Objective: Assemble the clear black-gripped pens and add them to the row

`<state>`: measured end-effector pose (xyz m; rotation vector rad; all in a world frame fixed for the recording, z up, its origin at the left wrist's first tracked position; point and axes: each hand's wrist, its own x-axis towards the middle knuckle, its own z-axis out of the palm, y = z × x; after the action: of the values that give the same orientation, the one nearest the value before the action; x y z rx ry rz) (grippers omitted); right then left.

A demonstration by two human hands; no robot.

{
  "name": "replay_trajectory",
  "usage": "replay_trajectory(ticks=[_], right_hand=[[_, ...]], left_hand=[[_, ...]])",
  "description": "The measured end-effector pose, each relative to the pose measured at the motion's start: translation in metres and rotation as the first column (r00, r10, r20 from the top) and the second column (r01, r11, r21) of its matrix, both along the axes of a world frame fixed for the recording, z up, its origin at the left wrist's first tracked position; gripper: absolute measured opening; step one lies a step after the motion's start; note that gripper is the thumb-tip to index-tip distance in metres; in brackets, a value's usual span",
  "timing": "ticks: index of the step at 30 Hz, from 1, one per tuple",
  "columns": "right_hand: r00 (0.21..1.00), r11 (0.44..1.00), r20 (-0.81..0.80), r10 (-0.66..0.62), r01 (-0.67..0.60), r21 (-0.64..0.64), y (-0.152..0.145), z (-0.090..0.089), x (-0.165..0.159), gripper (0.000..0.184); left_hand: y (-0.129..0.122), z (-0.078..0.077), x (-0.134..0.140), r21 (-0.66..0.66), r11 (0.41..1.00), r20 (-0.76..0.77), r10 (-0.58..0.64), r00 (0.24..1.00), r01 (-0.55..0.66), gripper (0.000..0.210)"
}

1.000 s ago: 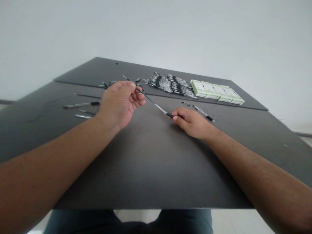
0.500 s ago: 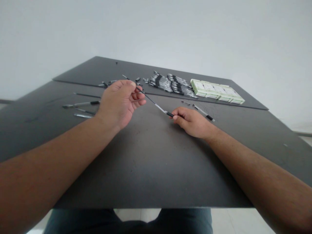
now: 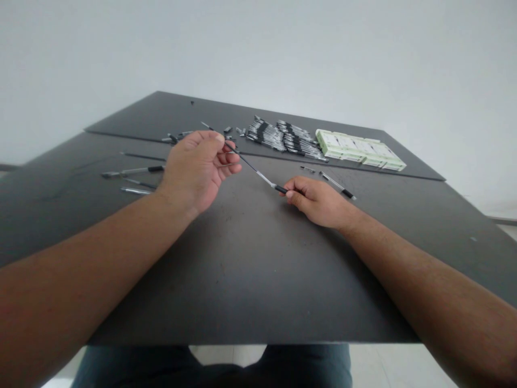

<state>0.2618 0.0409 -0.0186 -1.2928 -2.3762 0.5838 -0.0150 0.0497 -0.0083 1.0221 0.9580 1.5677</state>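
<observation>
My left hand (image 3: 204,164) pinches a thin dark ink refill (image 3: 247,163) between thumb and index finger, the other fingers loosely curled. The refill's far tip sticks out beyond the thumb, up and to the left. Its lower right end meets a slim clear pen barrel (image 3: 266,179) with a black grip. My right hand (image 3: 315,199) is closed around the black grip end of that barrel, just above the table. How far the refill sits inside the barrel I cannot tell. A clear pen with a black grip (image 3: 337,185) lies just behind my right hand.
On the dark table (image 3: 258,280), a pile of clear pens (image 3: 283,137) lies at the back, left of pale green boxes (image 3: 359,148). Loose pen parts (image 3: 133,171) lie beside my left wrist. Small caps (image 3: 228,130) are scattered behind my left hand. A seam crosses the tabletop.
Both hands keep nearly the same hold and place. The view has shifted very slightly; the refill and barrel show no clear movement relative to each other.
</observation>
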Motion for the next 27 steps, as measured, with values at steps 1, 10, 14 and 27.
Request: replay_trajectory(ticks=[1, 10, 14, 27], right_hand=[[1.0, 1.0, 0.0, 0.002, -0.002, 0.0, 0.0, 0.0, 0.0, 0.021], [0.999, 1.0, -0.035, -0.023, 0.023, -0.003, 0.001, -0.002, 0.0, 0.018], [0.998, 0.999, -0.047, -0.035, 0.035, 0.01, 0.0, -0.002, 0.0, 0.018], [0.997, 0.995, 0.015, 0.078, -0.078, 0.053, -0.009, 0.005, -0.008, 0.02]], left_hand=[[-0.001, 0.001, 0.001, -0.005, 1.0, 0.015, 0.002, 1.0, -0.002, 0.013], [-0.006, 0.004, 0.007, 0.012, 1.0, -0.017, 0.029, 0.999, -0.029, 0.012], [-0.011, -0.001, 0.014, 0.014, 1.0, -0.122, 0.024, 0.992, -0.023, 0.014], [-0.025, -0.023, 0.021, 0.028, 0.969, -0.65, -0.17, 0.741, 0.247, 0.008]])
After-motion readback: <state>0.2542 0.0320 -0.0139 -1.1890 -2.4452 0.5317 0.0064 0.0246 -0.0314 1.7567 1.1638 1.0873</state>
